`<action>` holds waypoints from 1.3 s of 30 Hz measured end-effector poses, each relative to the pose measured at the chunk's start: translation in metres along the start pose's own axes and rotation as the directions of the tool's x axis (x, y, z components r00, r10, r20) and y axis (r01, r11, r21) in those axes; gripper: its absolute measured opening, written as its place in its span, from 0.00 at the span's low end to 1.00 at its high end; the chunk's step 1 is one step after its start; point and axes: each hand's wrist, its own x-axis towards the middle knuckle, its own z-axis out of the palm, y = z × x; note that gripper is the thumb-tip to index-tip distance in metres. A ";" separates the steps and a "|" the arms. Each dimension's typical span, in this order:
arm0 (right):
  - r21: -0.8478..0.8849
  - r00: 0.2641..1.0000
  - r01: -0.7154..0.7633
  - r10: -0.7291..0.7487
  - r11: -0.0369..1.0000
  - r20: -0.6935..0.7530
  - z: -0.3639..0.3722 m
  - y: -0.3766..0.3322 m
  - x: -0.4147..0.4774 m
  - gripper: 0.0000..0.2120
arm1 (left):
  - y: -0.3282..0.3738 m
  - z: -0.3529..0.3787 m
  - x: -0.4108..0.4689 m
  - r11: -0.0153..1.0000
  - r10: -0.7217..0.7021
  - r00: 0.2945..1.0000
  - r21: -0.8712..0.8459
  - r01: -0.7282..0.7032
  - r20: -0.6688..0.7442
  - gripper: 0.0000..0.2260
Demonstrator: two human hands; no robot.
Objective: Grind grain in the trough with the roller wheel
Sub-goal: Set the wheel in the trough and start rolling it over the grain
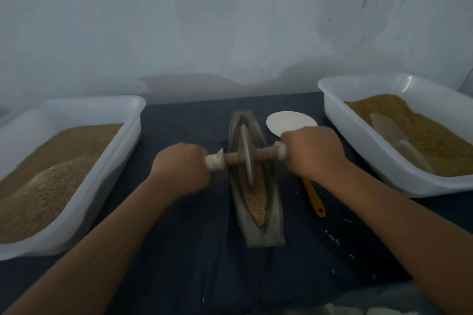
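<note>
Roller wheel point(247, 155): a thin grey metal disc on a turned wooden axle point(266, 153), standing upright on edge in the groove of the trough, about midway along it.

Fingers: both sets are curled fully round the axle ends, seen from the backs of the hands. The left hand point(180, 167) grips the white cloth wrap point(213, 162) on its end. The right hand point(313, 152) grips the matching wrap on the other. The two hands sit roughly level, one either side of the disc.

Trough point(273, 225): long, grey, boat-shaped and thick-walled, lying end-on to the person. Pale tan grain point(256, 202) fills the channel on the near side of the disc; the far side is hard to read.

Handling, as judged: the disc looks heavy and rigid, and its narrow edge would tip sideways if one hand pressed harder. The wrapped ends are the right hold, since the cloth should stop bare wood slipping. The grain is loose and will scatter if the wheel overruns a tip.

Surroundings: a dark blue cloth-covered counter point(230, 276) with stray grains point(335, 240). A yellow-handled spatula point(313, 197) and a white round disc point(289, 120) lie just right of the trough. White plastic tubs of tan meal stand on the left point(115, 161) and the right point(358, 140).
</note>
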 end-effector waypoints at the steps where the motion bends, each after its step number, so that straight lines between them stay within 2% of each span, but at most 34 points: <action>1: -0.015 0.999 0.033 -0.033 0.999 0.016 0.000 0.002 -0.021 0.12 | -0.002 0.005 -0.023 0.998 0.049 0.997 0.028 -0.047 -0.060 0.08; 3: -0.029 0.996 0.086 -0.085 0.996 0.025 -0.002 0.003 -0.048 0.17 | -0.002 0.007 -0.054 0.991 0.125 0.976 0.075 -0.113 -0.180 0.10; 4: -0.037 0.996 0.089 -0.088 0.995 0.032 -0.001 0.005 -0.049 0.20 | -0.003 0.007 -0.056 0.991 0.127 0.973 0.074 -0.115 -0.192 0.11; 7: -0.029 0.995 0.067 -0.064 0.997 0.077 0.007 0.005 -0.019 0.13 | -0.001 0.004 -0.021 0.999 0.045 0.998 0.013 -0.044 -0.043 0.08; 8: -0.026 0.998 0.039 -0.038 0.999 0.047 0.012 0.005 -0.002 0.13 | 0.002 0.001 -0.001 1.000 0.014 1.000 0.020 -0.013 -0.023 0.08; 12: 0.031 0.999 -0.048 0.048 0.998 -0.020 0.017 0.001 0.048 0.16 | 0.009 -0.015 0.060 0.998 -0.050 0.998 0.039 0.052 -0.040 0.08; 15: 0.034 0.999 -0.046 0.045 0.998 0.011 0.015 0.004 0.034 0.15 | 0.009 -0.017 0.043 0.999 -0.012 1.000 0.037 0.013 -0.022 0.10; 17: 0.025 1.000 -0.005 0.004 1.000 0.023 0.013 0.007 0.003 0.14 | 0.004 -0.007 0.007 0.999 0.030 0.998 0.036 -0.029 -0.047 0.09; 20: 0.061 0.987 0.145 -0.140 0.987 -0.083 0.005 0.009 -0.038 0.13 | -0.001 0.008 -0.045 0.997 0.073 0.991 0.032 -0.070 -0.109 0.09; 22: 0.074 0.983 0.180 -0.178 0.981 -0.039 0.008 0.013 -0.034 0.13 | -0.004 0.010 -0.044 0.998 0.056 0.995 -0.010 -0.056 -0.077 0.09; 24: 0.055 0.992 0.119 -0.121 0.991 0.042 0.011 0.012 -0.007 0.14 | -0.001 0.006 -0.018 0.999 0.026 1.000 -0.037 -0.026 -0.007 0.09; 28: 0.020 0.998 0.004 -0.003 1.000 -0.068 0.021 0.006 0.047 0.19 | 0.008 -0.017 0.055 0.999 -0.046 0.998 0.004 0.046 -0.049 0.09; 31: 0.051 0.999 -0.049 0.050 0.997 -0.019 0.022 0.009 0.044 0.16 | 0.015 -0.028 0.060 0.999 -0.014 0.999 0.043 0.015 -0.031 0.09; 33: 0.031 0.998 -0.046 0.045 0.998 0.031 0.023 0.012 0.021 0.15 | 0.012 -0.028 0.036 0.998 0.044 0.997 0.048 -0.047 0.061 0.08; 35: 0.027 0.999 0.016 -0.015 1.000 -0.042 0.018 0.011 -0.016 0.16 | 0.005 -0.020 0.001 0.991 0.128 0.982 0.026 -0.132 0.138 0.07; 37: 0.072 0.991 0.085 -0.077 0.994 -0.110 0.011 0.012 -0.046 0.14 | 0.001 -0.015 -0.024 0.987 0.157 0.978 0.001 -0.159 0.140 0.07; 39: 0.081 0.991 0.114 -0.108 0.990 -0.073 0.010 0.014 -0.046 0.13 | -0.001 -0.013 -0.020 0.988 0.153 0.979 0.002 -0.155 0.136 0.08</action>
